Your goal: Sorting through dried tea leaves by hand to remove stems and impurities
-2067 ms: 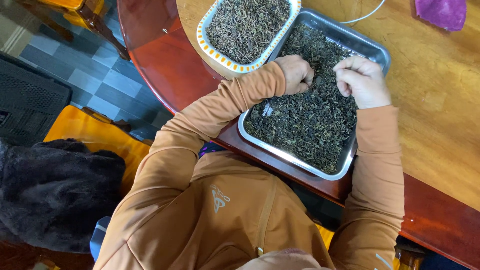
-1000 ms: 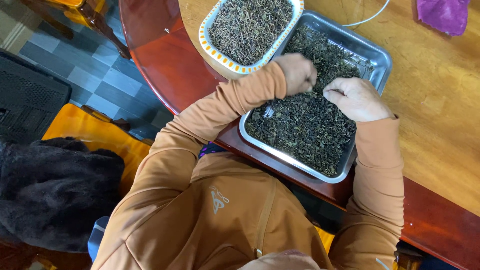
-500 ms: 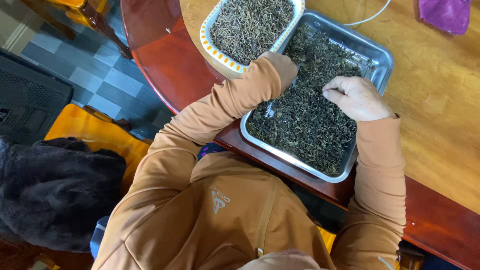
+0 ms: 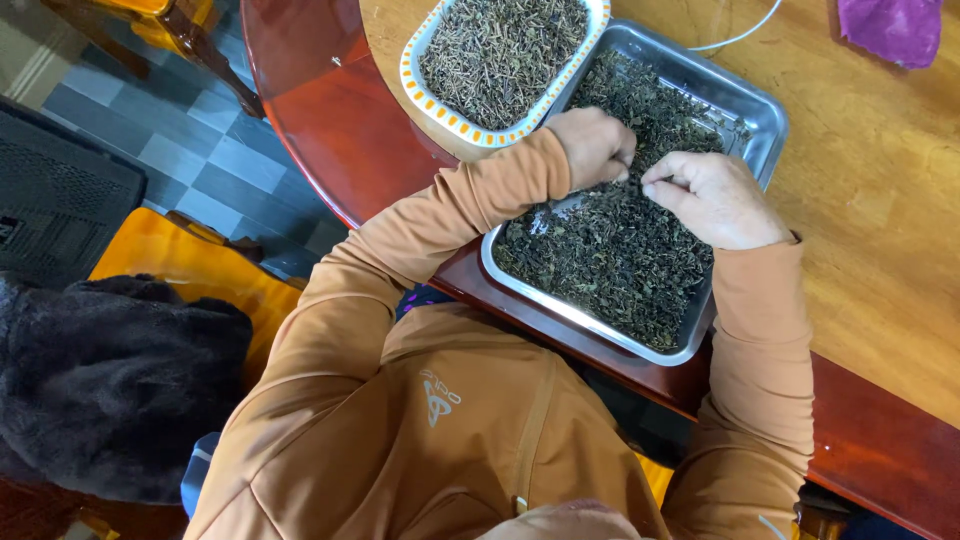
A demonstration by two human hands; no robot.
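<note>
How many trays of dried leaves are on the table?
2. A metal tray lies in front of the person, with both hands in its leaves. A white tray with an orange-dotted rim sits beside it, touching its far-left side. Its top edge is cut off.

We cannot see the fingertips of the left hand (image 4: 595,145) or right hand (image 4: 715,198), curled into the dried leaves (image 4: 610,250). The purple cloth (image 4: 893,28) and white cord (image 4: 740,35) run off the top edge.
</note>
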